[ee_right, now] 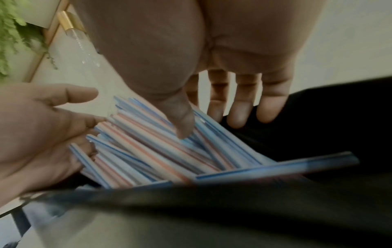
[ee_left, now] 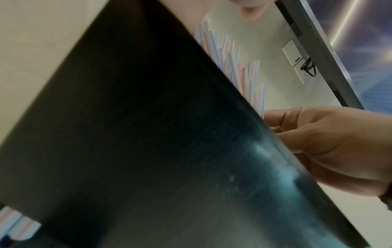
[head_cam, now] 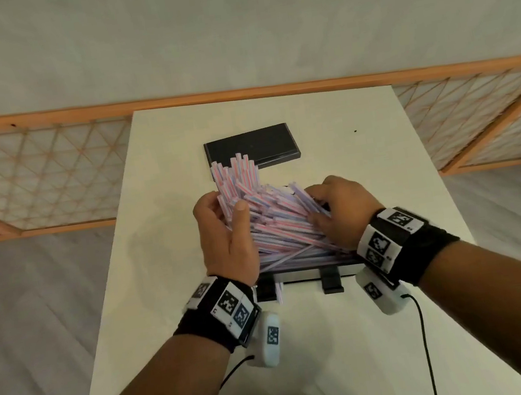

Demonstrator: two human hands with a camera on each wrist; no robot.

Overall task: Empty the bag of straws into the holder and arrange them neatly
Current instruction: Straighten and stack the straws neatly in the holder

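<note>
Most straws [head_cam: 277, 228] are in the holder [head_cam: 331, 282] but splayed and crossed; neatening remains. Left hand [head_cam: 224, 236] fingers grip an upright bunch; right hand [head_cam: 341, 209] fingers spread, pressing the pile.

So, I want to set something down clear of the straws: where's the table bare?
The table is bare left and right of the holder and lid, and behind the lid. The near strip is bare, though a cable crosses it. The middle is crowded: straws fan over the holder, left hand and right hand in them.
</note>
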